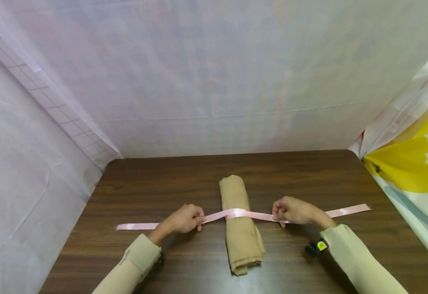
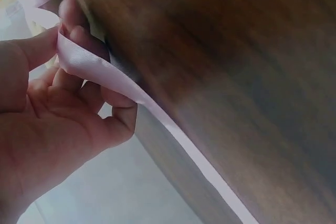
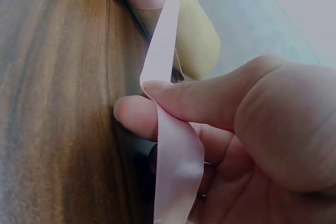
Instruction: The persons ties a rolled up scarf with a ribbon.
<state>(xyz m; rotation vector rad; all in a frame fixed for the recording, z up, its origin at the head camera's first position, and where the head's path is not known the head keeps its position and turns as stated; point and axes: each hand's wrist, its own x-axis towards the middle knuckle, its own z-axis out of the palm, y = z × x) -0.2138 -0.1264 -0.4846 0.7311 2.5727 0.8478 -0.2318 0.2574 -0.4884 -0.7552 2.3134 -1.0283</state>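
L hand [image 1: 186, 218] + R hand [image 1: 296, 210] pinching pink ribbon [image 1: 215, 216]; cloth roll [image 1: 241, 241] btwn, L's 3 o'clock, R's 9, axis approx 12–6, looks abt equidistant.

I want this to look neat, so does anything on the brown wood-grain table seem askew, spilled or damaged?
Slightly: the rolled tan cloth has uneven layers at its near end, flaring out on the right, unlike its straighter part beyond the shiny pink ribbon. I see no spill or damage.
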